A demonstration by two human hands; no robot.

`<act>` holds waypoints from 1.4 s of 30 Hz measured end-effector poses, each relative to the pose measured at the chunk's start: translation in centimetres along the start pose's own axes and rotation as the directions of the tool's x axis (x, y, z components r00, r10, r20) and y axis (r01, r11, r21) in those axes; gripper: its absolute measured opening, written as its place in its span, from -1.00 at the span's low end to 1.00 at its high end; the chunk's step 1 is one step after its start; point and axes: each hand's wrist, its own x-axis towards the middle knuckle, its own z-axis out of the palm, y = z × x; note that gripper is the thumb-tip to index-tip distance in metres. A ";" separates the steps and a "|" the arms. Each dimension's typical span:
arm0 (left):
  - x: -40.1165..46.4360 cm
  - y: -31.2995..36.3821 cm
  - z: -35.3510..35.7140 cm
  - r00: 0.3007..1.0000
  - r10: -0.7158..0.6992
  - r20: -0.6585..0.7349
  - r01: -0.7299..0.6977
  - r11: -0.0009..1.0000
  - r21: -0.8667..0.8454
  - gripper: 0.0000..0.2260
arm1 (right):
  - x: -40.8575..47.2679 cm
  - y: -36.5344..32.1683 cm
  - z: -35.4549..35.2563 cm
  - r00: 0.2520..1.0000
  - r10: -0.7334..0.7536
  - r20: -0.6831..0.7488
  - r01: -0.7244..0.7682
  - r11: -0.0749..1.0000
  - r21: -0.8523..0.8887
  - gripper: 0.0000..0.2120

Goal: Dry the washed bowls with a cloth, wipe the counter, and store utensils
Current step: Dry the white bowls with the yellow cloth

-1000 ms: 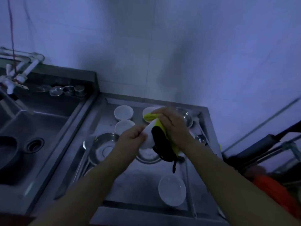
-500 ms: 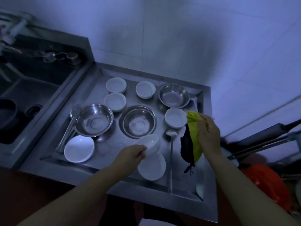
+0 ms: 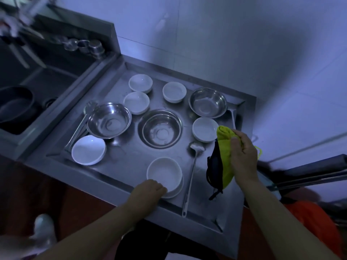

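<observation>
Half a second ago your left hand [image 3: 148,190] carried the white bowl [image 3: 164,172] in the air above the counter; now this bowl stands inside the white dish [image 3: 177,190] at the front edge of the steel counter [image 3: 122,160]. Your fingers are curled at its near rim and touch it, but I cannot tell if they really grip it. Your right hand [image 3: 242,156] stayed at the right side, and its fingers are closed around the yellow-green cloth [image 3: 225,147]. A dark part of the cloth hangs down under the hand, above the counter. A long steel spoon [image 3: 189,179] lies between the bowl and the cloth. On the counter you have 3 steel bowls [image 3: 162,128] and 5 other white bowls.
</observation>
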 end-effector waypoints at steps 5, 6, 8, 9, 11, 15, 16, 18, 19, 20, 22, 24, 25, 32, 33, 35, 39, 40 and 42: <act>-0.1 0.5 0.9 1.000 0.019 -0.012 -0.018 1.000 0.025 -0.91 | 0.2 0.3 0.7 0.999 -0.022 0.042 0.021 1.000 0.007 -0.78; 0.0 0.5 1.1 0.999 0.038 -0.017 -0.037 0.999 0.026 -0.96 | 0.2 0.4 0.9 0.998 -0.022 0.055 0.021 1.000 0.004 -0.79; -0.1 0.7 1.6 0.998 0.057 0.008 -0.057 0.998 0.037 -0.82 | 0.3 0.4 1.3 0.996 -0.016 0.085 0.016 1.000 0.009 -0.79; -0.1 0.7 1.7 0.999 0.045 0.016 -0.045 0.998 0.034 -0.77 | 0.3 0.3 1.6 0.995 -0.015 0.094 0.014 1.000 0.019 -0.79; -0.2 0.8 1.5 0.999 0.038 -0.002 -0.038 0.998 0.047 -0.73 | 0.2 0.0 2.3 0.994 -0.031 0.103 0.028 0.999 0.035 -0.79; -0.4 0.9 1.0 0.993 0.048 -0.112 -0.044 0.998 0.033 -0.73 | -0.3 -1.3 3.7 0.990 -0.058 0.131 0.054 0.998 0.037 -0.77; -0.5 0.7 0.9 0.983 0.043 -0.179 -0.045 0.999 -0.006 -0.72 | -0.5 -1.7 4.1 0.987 -0.067 0.147 0.063 0.997 0.035 -0.75; -1.2 0.1 0.3 0.958 -0.045 -0.283 0.014 0.994 -0.110 -0.66 | -0.8 -2.4 5.0 0.981 -0.071 0.181 0.065 0.997 0.039 -0.73; -1.7 -0.5 -0.1 0.938 -0.121 -0.326 0.072 0.985 -0.157 -0.64 | -1.0 -2.7 5.6 0.978 -0.066 0.198 0.058 0.997 0.047 -0.75; -2.3 -1.5 -0.4 0.908 -0.222 -0.354 0.150 0.964 -0.220 -0.63 | -1.2 -2.9 6.2 0.975 -0.063 0.211 0.053 0.997 0.050 -0.77; -3.9 -4.1 -1.4 0.772 -0.532 -0.347 0.378 0.824 -0.423 -0.64 | -1.9 -3.7 7.4 0.970 -0.071 0.231 0.062 0.997 0.045 -0.80; -5.6 -7.3 -2.3 0.565 -0.783 -0.260 0.546 0.591 -0.594 -0.59 | -2.7 -4.6 8.8 0.967 -0.081 0.240 0.072 0.996 0.047 -0.80; -6.4 -9.0 -2.7 0.472 -0.855 -0.217 0.599 0.491 -0.632 -0.56 | -3.2 -5.0 9.6 0.966 -0.083 0.246 0.073 0.996 0.048 -0.81; -8.6 -19.3 -5.0 0.168 -0.968 0.187 0.763 0.007 -0.646 -0.62 | -5.8 -7.6 14.8 0.958 -0.080 0.274 0.066 0.996 0.060 -0.80; -8.5 -20.4 -5.1 0.175 -0.955 0.240 0.758 -0.025 -0.652 -0.64 | -6.0 -7.8 15.3 0.959 -0.073 0.275 0.060 0.997 0.055 -0.80; -8.4 -22.2 -5.3 0.196 -0.926 0.323 0.730 -0.082 -0.678 -0.67 | -6.5 -8.1 16.3 0.962 -0.057 0.267 0.046 0.998 0.046 -0.79; -8.5 -24.4 -5.4 0.209 -0.860 0.465 0.660 -0.227 -0.716 -0.67 | -7.2 -8.8 17.8 0.971 -0.064 0.232 0.056 0.998 0.041 -0.71; -8.5 -24.7 -5.6 0.209 -0.828 0.520 0.622 -0.298 -0.724 -0.65 | -7.3 -8.9 18.1 0.972 -0.066 0.226 0.057 0.997 0.045 -0.71; -9.0 -25.1 -6.1 0.225 -0.791 0.569 0.543 -0.383 -0.747 -0.63 | -7.5 -8.9 18.8 0.975 -0.062 0.215 0.052 0.997 0.052 -0.73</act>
